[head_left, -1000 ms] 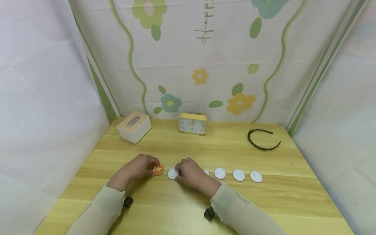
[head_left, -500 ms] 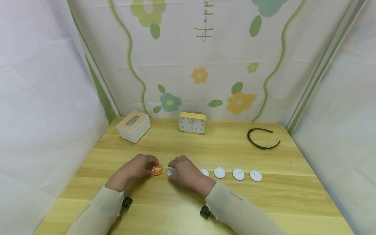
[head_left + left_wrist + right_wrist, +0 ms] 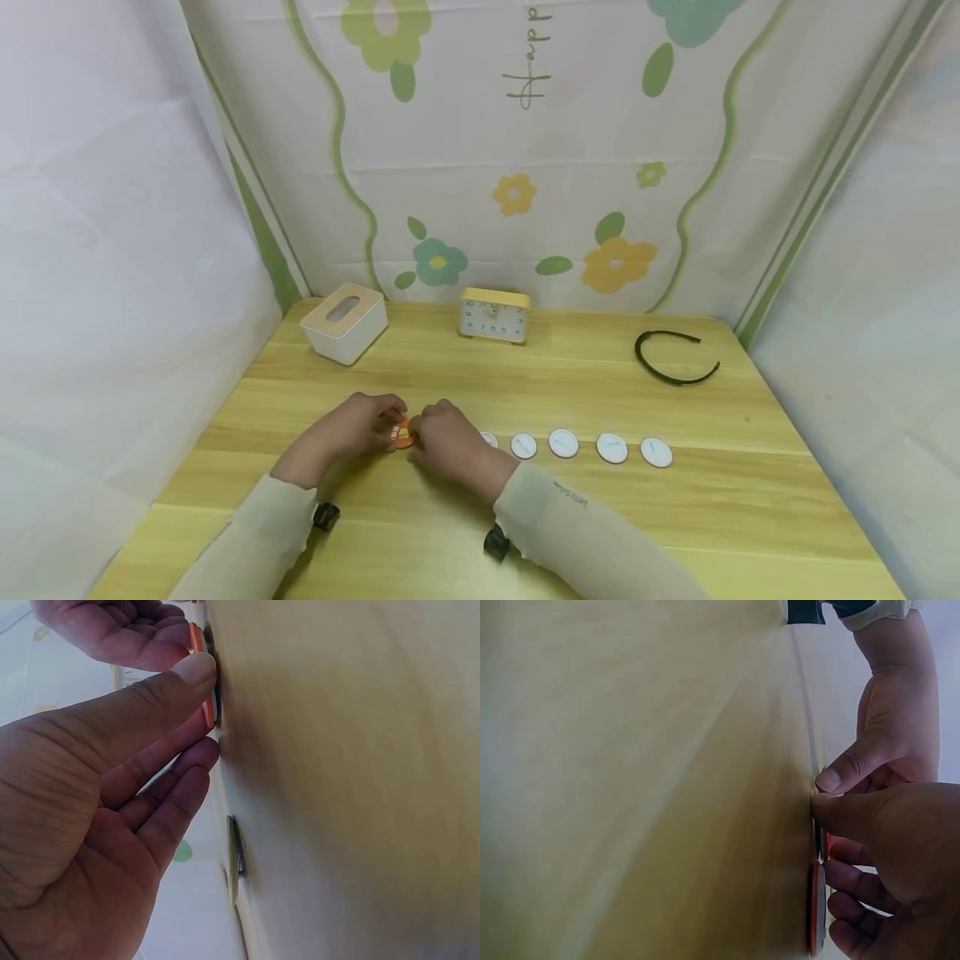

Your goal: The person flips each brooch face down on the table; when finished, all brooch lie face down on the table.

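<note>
An orange round badge (image 3: 402, 434) lies face up between my hands. My left hand (image 3: 365, 423) pinches its left edge between thumb (image 3: 196, 669) and fingers. On its right edge are the thumb and fingertips of my right hand (image 3: 453, 446), which cover part of the face. The right wrist view shows both thumbs close together at the orange badge, with a red-rimmed badge (image 3: 817, 907) just beside it. In the left wrist view, a yellowish badge (image 3: 232, 860) stands slightly off the table on its pin; my left hand seems to hide it from the head view.
A row of several badges (image 3: 563, 443), white backs up, runs to the right. A tissue box (image 3: 345, 323) stands at the back left, a yellow clock (image 3: 495, 317) at the back middle, and a black headband (image 3: 678, 358) at the back right. Fabric walls (image 3: 600, 125) enclose the table (image 3: 450, 542).
My right hand has moved left, off a white-backed badge and onto the orange badge, uncovering more of the row. My left hand stays on the orange badge.
</note>
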`<state>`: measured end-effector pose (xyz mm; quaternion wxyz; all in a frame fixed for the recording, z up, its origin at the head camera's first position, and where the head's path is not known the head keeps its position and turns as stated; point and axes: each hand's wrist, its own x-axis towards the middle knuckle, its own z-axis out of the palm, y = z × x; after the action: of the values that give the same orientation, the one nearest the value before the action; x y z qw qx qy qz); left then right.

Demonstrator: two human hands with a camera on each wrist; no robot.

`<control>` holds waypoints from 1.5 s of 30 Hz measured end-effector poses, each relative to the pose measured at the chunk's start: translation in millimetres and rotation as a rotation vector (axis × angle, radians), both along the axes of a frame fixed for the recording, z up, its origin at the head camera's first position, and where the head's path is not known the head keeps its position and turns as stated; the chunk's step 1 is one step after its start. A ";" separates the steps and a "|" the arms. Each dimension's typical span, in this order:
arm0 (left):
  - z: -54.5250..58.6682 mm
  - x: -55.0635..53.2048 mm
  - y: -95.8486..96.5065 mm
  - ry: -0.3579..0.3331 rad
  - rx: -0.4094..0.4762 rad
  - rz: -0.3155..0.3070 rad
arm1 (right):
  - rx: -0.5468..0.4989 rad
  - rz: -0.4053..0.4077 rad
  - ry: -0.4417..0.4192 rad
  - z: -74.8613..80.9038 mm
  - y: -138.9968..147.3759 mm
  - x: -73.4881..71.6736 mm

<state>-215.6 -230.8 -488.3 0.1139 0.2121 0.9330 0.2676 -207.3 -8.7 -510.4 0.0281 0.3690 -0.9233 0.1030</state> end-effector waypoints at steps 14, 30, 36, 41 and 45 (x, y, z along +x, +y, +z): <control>-3.9 -1.8 -7.7 0.005 0.026 -0.028 | 0.009 -0.018 0.055 1.4 -2.9 -1.1; -0.5 -1.0 -10.4 0.119 -0.007 -0.022 | -0.152 -0.054 -0.013 3.0 -2.6 -3.3; -0.2 -1.9 -8.2 0.091 -0.013 -0.019 | -0.174 -0.014 -0.033 1.3 -4.2 -2.5; 0.8 -1.3 -6.0 0.046 0.018 -0.006 | -0.171 -0.016 -0.048 0.3 -3.1 -2.6; -0.1 0.1 -5.9 0.002 0.049 -0.013 | -0.179 -0.030 -0.082 -1.1 -1.8 -2.2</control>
<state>-215.5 -236.7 -488.4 0.1093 0.2213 0.9249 0.2893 -209.5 -10.5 -511.4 0.0245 0.3465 -0.9163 0.1995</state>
